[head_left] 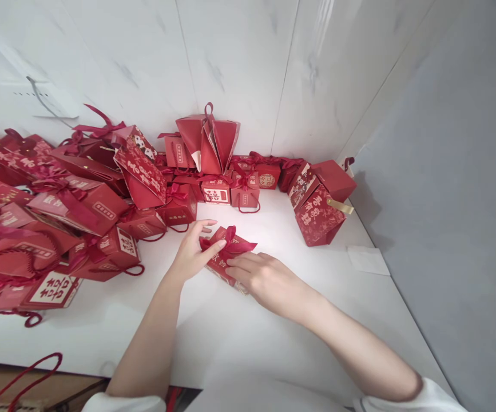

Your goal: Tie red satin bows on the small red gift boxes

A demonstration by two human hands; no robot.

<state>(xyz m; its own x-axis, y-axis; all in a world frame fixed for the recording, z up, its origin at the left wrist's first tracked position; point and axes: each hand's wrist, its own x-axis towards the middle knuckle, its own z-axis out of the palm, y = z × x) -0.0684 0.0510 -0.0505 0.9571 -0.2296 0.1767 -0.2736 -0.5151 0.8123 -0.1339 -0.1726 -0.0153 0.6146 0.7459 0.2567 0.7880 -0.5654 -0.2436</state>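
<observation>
Item: red gift box [217,264], one, lying on the desk [239,332] between two hands, its ribbon [242,247] already in a bow, so seemingly near done, with only adjustment perhaps left; left hand [194,252], thumb on the ribbon, forefinger spread wide; right hand [269,280], fingers over the near side, whether pinching cannot be told. Further stock: heaped red boxes [112,214] at left and toward the wall [239,57], over ten, many bowed, overlap barring exact count; pleated box [226,143], one; gold-strip box [322,220], one; white slip [368,260], one.
</observation>
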